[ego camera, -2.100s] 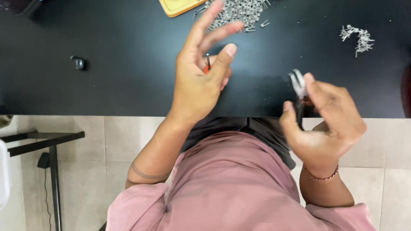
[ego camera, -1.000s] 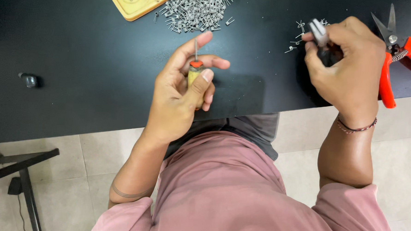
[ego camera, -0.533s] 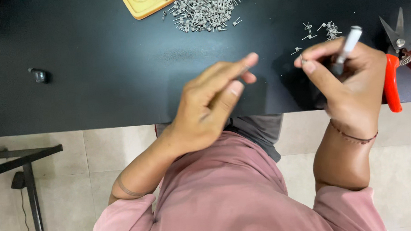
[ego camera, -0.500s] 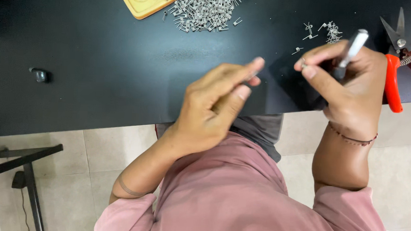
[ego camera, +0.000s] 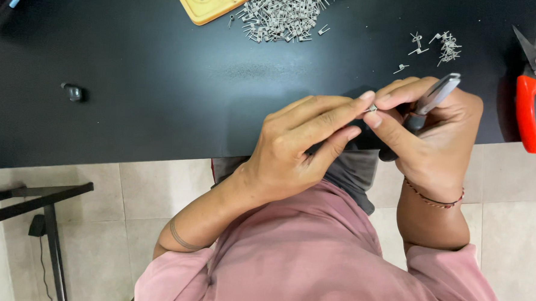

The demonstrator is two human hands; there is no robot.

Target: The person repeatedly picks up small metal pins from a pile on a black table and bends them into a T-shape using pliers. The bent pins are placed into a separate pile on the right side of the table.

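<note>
Both hands meet over the front edge of a black table [ego camera: 162, 92]. My right hand [ego camera: 431, 139] grips a small plier-like tool [ego camera: 436, 94] with a grey metal tip and dark handle. A tiny metal part [ego camera: 372, 107] sits pinched where my right thumb and the fingertips of my left hand [ego camera: 298, 146] come together. My left fingers are stretched out toward it, touching it.
A heap of small metal wire coils [ego camera: 283, 13] lies at the back beside a yellow tray [ego camera: 211, 0]. A smaller scatter of coils [ego camera: 441, 47] lies at right. Red-handled snips [ego camera: 530, 89] rest at the far right. A small dark knob [ego camera: 73, 91] sits at left.
My left hand has swung right from holding a small orange-tipped piece to meet my right hand. My right hand has lowered with the tool, and a tiny part is now pinched between them.
</note>
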